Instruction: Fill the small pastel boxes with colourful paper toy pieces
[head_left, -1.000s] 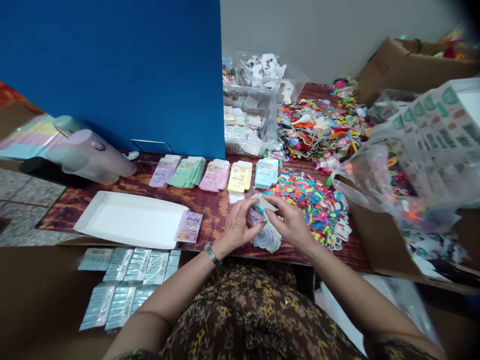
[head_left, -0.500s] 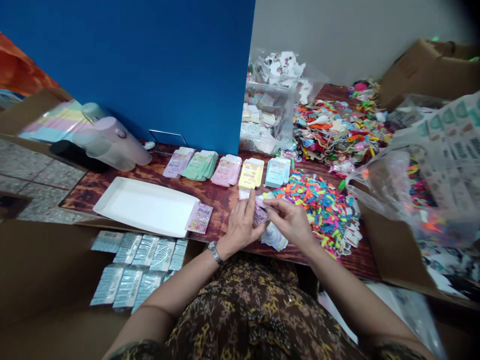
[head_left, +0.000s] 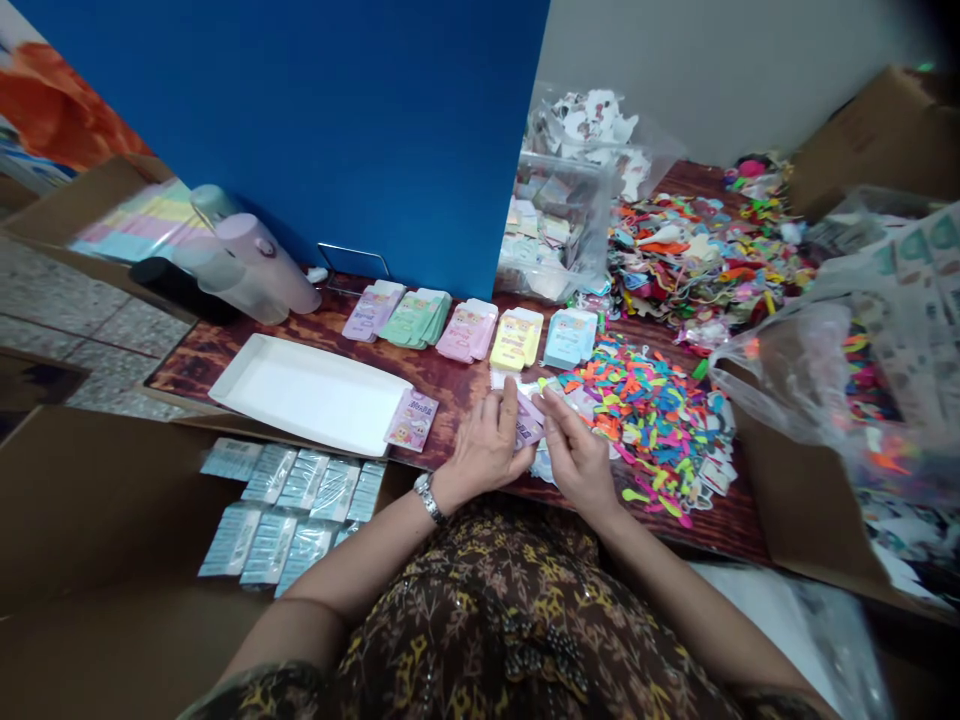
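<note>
In the head view, the left hand (head_left: 484,445) is holding a small purple box (head_left: 529,424) near the front of the tabletop (head_left: 452,392), fingers half-curled, apparently steadying it; the right hand (head_left: 579,462) is pinching its right end between nearly closed fingers.

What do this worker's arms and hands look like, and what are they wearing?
These are human arms, with no cables. The left hand and right hand are gloveless. A silvery linked band, watch or bracelet, circles the left wrist. Forearms are bare below dark brown sleeves with a yellowish pattern.
</note>
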